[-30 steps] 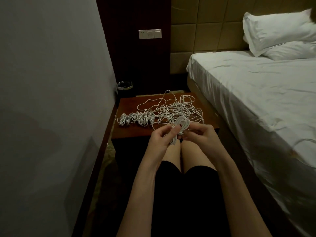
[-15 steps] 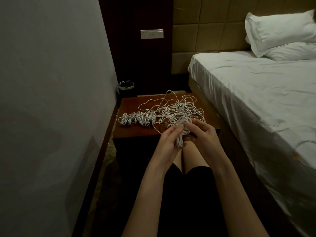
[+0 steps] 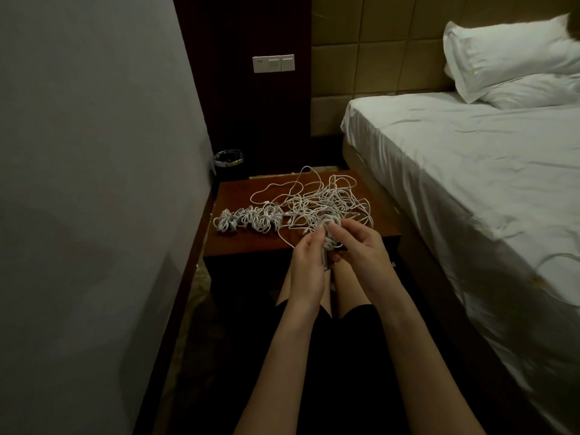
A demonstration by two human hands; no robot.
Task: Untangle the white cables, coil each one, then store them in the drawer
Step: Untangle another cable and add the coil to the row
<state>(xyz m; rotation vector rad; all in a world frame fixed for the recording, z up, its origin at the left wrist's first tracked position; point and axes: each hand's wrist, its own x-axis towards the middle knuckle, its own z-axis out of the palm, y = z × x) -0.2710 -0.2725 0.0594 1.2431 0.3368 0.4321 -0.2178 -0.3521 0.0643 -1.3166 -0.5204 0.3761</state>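
Observation:
A loose tangle of white cables point(image 3: 326, 199) lies on the right half of a low brown wooden bedside table point(image 3: 251, 243). To its left sits a row of several coiled white cables point(image 3: 248, 219). Over the table's front edge my two hands meet around a small white cable coil point(image 3: 329, 238). My left hand point(image 3: 306, 265) grips the coil from the left and below. My right hand point(image 3: 361, 246) pinches it from the right, fingers curled over its top. A strand runs from the coil back into the tangle. No drawer shows.
A grey wall point(image 3: 94, 183) stands close on the left. A bed with white sheet point(image 3: 470, 183) and pillows point(image 3: 508, 58) fills the right. A small dark bin point(image 3: 228, 160) sits behind the table under a wall switch panel point(image 3: 273, 63). My bare knees are below the hands.
Both hands have risen slightly toward the tangle and closed tighter around the coil. My right fingers now lie over the coil's top. The cables on the table have not moved.

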